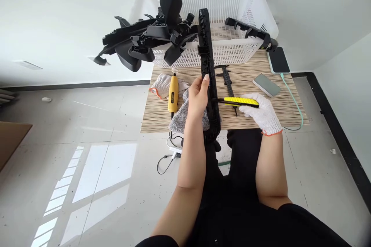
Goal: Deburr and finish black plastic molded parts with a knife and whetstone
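My bare left hand (pixel 198 98) is closed around a long black plastic part (pixel 211 69), which stands lengthwise over the near edge of the table. In a white knit glove, my right hand (pixel 261 111) grips a yellow and black knife-like tool (pixel 237 102). The dark tip of that tool reaches the right edge of the black part; whether it touches cannot be told. Under my left forearm lies a grey cloth (pixel 181 117). A black caliper (pixel 227 81) rests on the table just right of the part.
A white basket (pixel 243 52) at the back bears a pile of black parts (pixel 150 36) and another black piece (pixel 252 31). On the striped table (pixel 257 73) are a yellow rotary tool (pixel 173 94), a glove (pixel 162 85), a grey-green block (pixel 266 85) and a cabled phone (pixel 278 61).
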